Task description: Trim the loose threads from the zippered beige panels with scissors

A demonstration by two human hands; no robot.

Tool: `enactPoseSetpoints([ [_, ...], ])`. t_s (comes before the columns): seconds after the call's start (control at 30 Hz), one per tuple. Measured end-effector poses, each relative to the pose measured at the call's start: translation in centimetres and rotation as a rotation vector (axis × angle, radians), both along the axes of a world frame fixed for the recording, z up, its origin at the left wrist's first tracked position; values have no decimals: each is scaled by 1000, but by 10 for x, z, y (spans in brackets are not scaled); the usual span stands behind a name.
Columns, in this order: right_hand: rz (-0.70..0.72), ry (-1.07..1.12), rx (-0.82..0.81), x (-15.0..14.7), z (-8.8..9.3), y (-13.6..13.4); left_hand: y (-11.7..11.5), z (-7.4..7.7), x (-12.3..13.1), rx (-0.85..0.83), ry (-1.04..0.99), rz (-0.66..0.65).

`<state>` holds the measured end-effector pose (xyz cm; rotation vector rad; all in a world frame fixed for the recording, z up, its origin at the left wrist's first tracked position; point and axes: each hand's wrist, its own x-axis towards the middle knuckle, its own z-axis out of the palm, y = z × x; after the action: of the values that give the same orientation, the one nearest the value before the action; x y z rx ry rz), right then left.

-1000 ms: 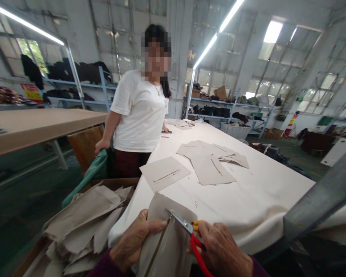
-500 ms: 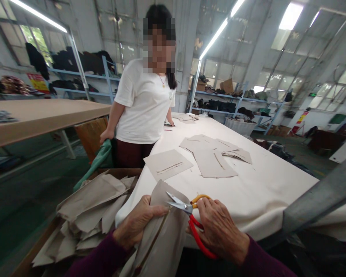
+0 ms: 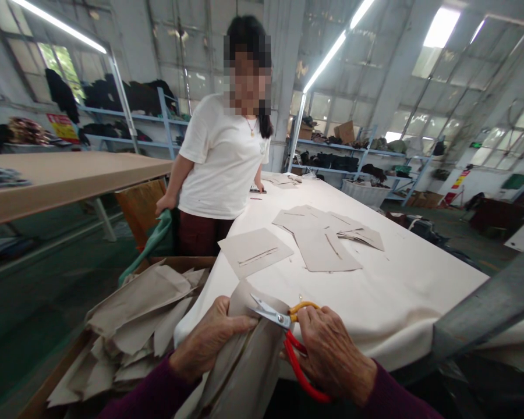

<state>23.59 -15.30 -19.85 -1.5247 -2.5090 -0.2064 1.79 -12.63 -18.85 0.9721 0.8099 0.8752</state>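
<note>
Left hand (image 3: 212,340) at the near edge of the bench (image 3: 402,291), fingers (image 3: 240,322) closed around a grey fabric piece (image 3: 248,361), thumb pressed across its front. Fabric piece standing almost upright between both hands, upper edge just above the bench edge, lower part hanging out of view. Right hand (image 3: 332,355) just beside it, fingers wrapped through the red and yellow handles of scissors (image 3: 283,331), gripping them. Scissor blades slightly parted, tips at the top edge of the fabric piece, close to the left thumb.

To the left, below the bench edge, a cardboard box (image 3: 174,263) heaped with more grey pieces (image 3: 140,314). Farther along the white-covered bench, one flat panel with a slit (image 3: 255,251), then a loose spread of overlapping panels (image 3: 325,238), well apart from the hands. Beside the far left edge of the bench, another person in a white T-shirt (image 3: 222,163), one hand (image 3: 165,203) on green cloth (image 3: 155,241). Behind, shelving with dark garments (image 3: 126,96); at left, a second, brown-topped bench (image 3: 65,174).
</note>
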Motion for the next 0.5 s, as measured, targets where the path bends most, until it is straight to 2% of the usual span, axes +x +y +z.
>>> enactPoseSetpoints([
  [0.27, 40, 27, -19, 2, -3, -1, 1, -6, 2, -39, -22, -18],
  [0.5, 50, -7, 80, 7, -21, 2, 4, -11, 4, -57, -24, -1],
])
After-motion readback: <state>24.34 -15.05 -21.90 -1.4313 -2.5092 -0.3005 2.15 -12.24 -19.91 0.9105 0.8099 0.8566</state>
